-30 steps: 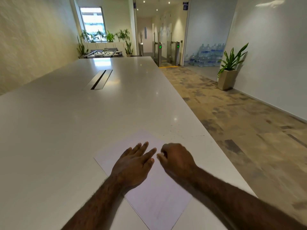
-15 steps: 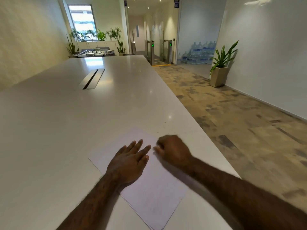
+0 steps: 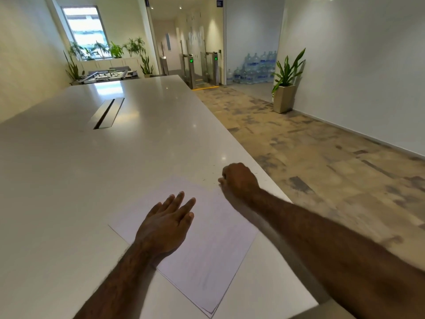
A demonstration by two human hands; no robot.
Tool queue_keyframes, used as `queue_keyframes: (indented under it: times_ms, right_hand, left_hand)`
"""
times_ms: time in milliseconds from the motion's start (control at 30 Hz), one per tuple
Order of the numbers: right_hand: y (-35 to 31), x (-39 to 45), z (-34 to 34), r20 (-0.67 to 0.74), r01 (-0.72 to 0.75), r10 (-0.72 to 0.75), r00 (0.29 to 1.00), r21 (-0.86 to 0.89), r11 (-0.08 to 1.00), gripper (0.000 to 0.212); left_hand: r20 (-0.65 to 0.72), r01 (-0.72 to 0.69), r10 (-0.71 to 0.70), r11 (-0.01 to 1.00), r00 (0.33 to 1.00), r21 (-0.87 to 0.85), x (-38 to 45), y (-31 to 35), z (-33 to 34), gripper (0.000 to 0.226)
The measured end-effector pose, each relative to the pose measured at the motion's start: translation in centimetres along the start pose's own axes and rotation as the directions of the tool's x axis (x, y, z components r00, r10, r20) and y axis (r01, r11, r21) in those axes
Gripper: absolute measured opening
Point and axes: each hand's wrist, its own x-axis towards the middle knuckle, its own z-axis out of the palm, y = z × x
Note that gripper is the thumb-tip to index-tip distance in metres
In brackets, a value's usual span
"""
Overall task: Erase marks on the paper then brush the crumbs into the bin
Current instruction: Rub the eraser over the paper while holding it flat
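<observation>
**Right hand shifts from sheet centre to the far right corner; erasing judged still in hand**

Nearest the camera, the white rectangular sheet of paper (image 3: 207,256) lies flat and askew on the pale glossy bench (image 3: 69,180), close to its right edge. Faint pencil marks are visible on the near half of the sheet.

The left hand (image 3: 165,226) rests palm down on the sheet with fingers straight and slightly spread, holding nothing and pinning the paper. Its placement matches that of a second ago.

The right hand (image 3: 239,180) is curled into a fist at the sheet's far right corner. A second ago it sat just beside the left fingertips, nearer the middle of the sheet; it has since moved outward and away. What it grips cannot be told: an eraser is likely, but none shows.

Beyond that corner, small dark specks (image 3: 203,180) lie on the bench, probably crumbs.

Further off, a cable slot (image 3: 106,113) runs along the bench.

No bin is in view. Judgement: erasing is nearing the sheet's edge, with marks remaining on the near half; brushing is not yet begun.
</observation>
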Motion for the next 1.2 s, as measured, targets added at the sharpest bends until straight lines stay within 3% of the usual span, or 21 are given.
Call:
queue_keyframes:
  times_ms: [67,133,200,267,300,367,433,467,567,633,733,767,900,967,1067,1200]
  right_hand:
    - [-0.5,-1.3,-0.4,0.047,0.126,-0.128,0.991,0.054,0.991,0.024]
    - [-1.9,-3.8,-0.4,0.212,0.271,-0.291,0.933,0.119,0.955,0.023]
    - [-0.9,-3.9,-0.3,0.215,0.204,-0.217,0.952,0.079,0.976,0.022]
    - [1.2,-2.4,-0.7,0.036,0.026,-0.025,0.999,-0.03,0.999,0.023]
    - [1.4,-2.2,-0.7,-0.043,-0.002,-0.001,0.999,-0.057,0.998,0.023]
    - [-0.4,-3.7,-0.1,-0.051,0.107,-0.106,0.993,0.004,0.994,0.022]
    - [-3.2,-6.3,0.7,0.087,0.284,-0.291,0.953,0.076,0.956,0.022]
    - [-3.4,-6.9,0.8,0.121,0.295,-0.303,0.945,0.08,0.952,0.021]
    - [-0.3,-4.6,-0.4,0.024,0.057,-0.057,0.998,-0.008,0.998,0.024]
    - [-0.1,-4.9,-0.8,-0.02,0.037,-0.037,0.999,-0.024,0.999,0.025]
    - [-4.8,-9.6,0.2,0.122,0.308,-0.313,0.942,0.057,0.95,0.021]
    - [-5.5,-10.3,0.2,0.099,0.367,-0.367,0.925,0.023,0.93,0.02]
    - [-2.5,-6.7,-1.7,-0.049,0.215,-0.229,0.972,-0.194,0.957,0.025]
    - [-3.3,-8.1,-0.9,-0.056,0.264,-0.273,0.96,-0.139,0.955,0.024]
    - [-6.5,-12.1,0.9,0.132,0.341,-0.356,0.925,0.12,0.932,0.022]
    - [-3.3,-8.9,0.5,0.014,0.111,-0.112,0.994,0.051,0.993,0.022]
  left_hand:
    - [0.003,-0.007,0.007,1.0,1.0,-0.003,0.0,0.2,0.0,0.05]
    - [0.006,-0.009,0.01,1.0,1.0,-0.01,0.2,0.0,-0.1,0.05]
    - [0.013,-0.003,0.004,1.0,1.0,-0.013,0.4,-0.2,0.0,0.05]
    - [0.011,0.004,-0.004,1.0,1.0,-0.01,0.4,-0.2,0.1,0.05]
    - [0.014,0.002,-0.002,1.0,1.0,-0.009,0.4,-0.1,0.1,0.05]
    - [0.018,-0.003,0.003,1.0,1.0,-0.001,0.2,0.0,0.2,0.051]
    - [0.008,-0.007,0.007,1.0,1.0,0.001,0.3,-0.2,0.1,0.051]
    - [0.015,-0.007,0.007,1.0,1.0,0.0,0.3,-0.2,0.0,0.052]
    - [0.028,-0.003,0.003,1.0,1.0,0.011,0.3,-0.2,0.1,0.051]
    - [0.027,-0.001,0.001,1.0,1.0,0.003,0.2,-0.1,0.1,0.051]
    - [0.016,-0.004,0.004,1.0,1.0,-0.005,0.3,-0.1,0.1,0.051]
    - [0.014,-0.003,0.003,1.0,1.0,-0.009,0.4,-0.2,0.1,0.051]
    - [0.008,0.003,-0.003,1.0,1.0,-0.012,0.3,-0.1,0.2,0.05]
    - [0.011,-0.001,0.001,1.0,1.0,-0.008,0.2,-0.1,0.2,0.05]
    - [0.018,-0.007,0.007,1.0,1.0,-0.014,0.1,0.0,0.0,0.052]
    - [0.017,-0.009,0.009,1.0,1.0,-0.027,0.2,0.3,-0.1,0.051]
